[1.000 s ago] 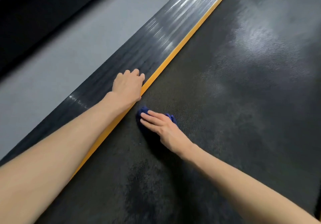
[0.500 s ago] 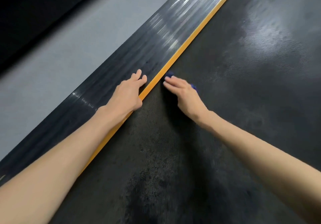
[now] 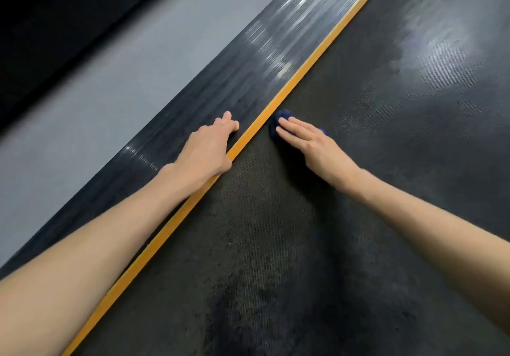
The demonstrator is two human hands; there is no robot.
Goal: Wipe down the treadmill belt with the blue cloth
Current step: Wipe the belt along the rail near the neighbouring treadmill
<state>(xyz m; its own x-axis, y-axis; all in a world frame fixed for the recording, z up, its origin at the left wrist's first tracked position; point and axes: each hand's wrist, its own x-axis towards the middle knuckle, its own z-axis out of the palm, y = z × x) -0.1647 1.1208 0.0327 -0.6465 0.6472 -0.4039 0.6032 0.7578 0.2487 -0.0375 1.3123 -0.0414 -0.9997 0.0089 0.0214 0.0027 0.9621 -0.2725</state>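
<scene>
1. Pressing down with straight, flat fingers, the right hand [image 3: 317, 148] covers most of the blue cloth [image 3: 277, 119]. Nothing is gripped.
2. The blue cloth is a small, soft, bunched wad. It lies on the treadmill belt [image 3: 372, 101], just beside the orange strip [image 3: 331, 39], and peeks out past the fingertips.
3. The left hand [image 3: 205, 151] rests palm down on the side rail [image 3: 248, 60], fingers loosely bent, holding nothing. Its heel overlaps the orange strip.
4. The treadmill belt is black with a fine woven, pebbled texture, patchy in tone, with a pale sheen at the upper right.
5. The side rail is dark, finely ribbed lengthwise and glossy where light catches it.
6. Beyond the side rail lies a smooth grey floor [image 3: 96, 101], then a dark band [image 3: 41, 24] at the upper left.
</scene>
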